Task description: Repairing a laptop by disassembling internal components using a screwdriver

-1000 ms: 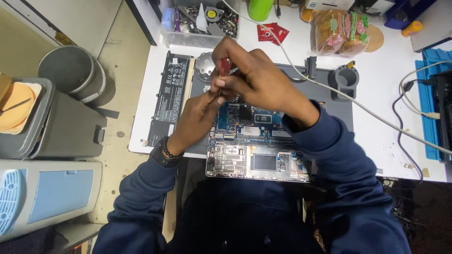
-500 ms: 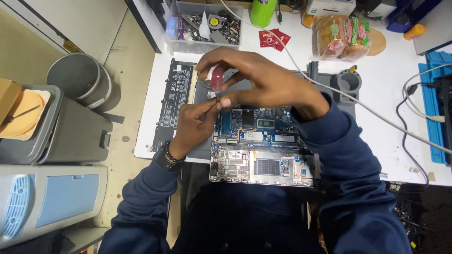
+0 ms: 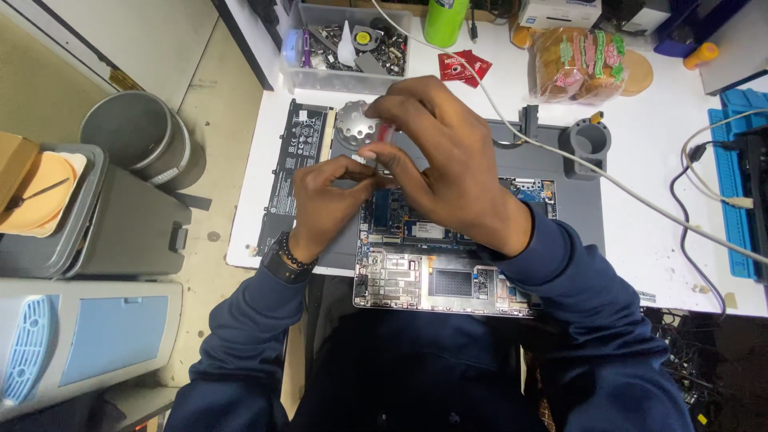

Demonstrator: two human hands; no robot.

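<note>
Laptop board (image 3: 448,272) open, blue-green, w/ silver shields.

Electronics repair workshop: opened laptop (image 3: 448,256), parts bin (image 3: 344,48), grey work mat (image 3: 576,200).

Bare counter (image 3: 640,152) lies right of the grey work mat (image 3: 576,200), crossed diagonally by a white cable (image 3: 640,204). The clear parts bin (image 3: 344,48) and green bottle (image 3: 446,20) block the far edge. A flat black battery (image 3: 296,172) and a silver round dish (image 3: 356,124) occupy the left side. The open laptop chassis (image 3: 448,276) fills the near edge.
</note>
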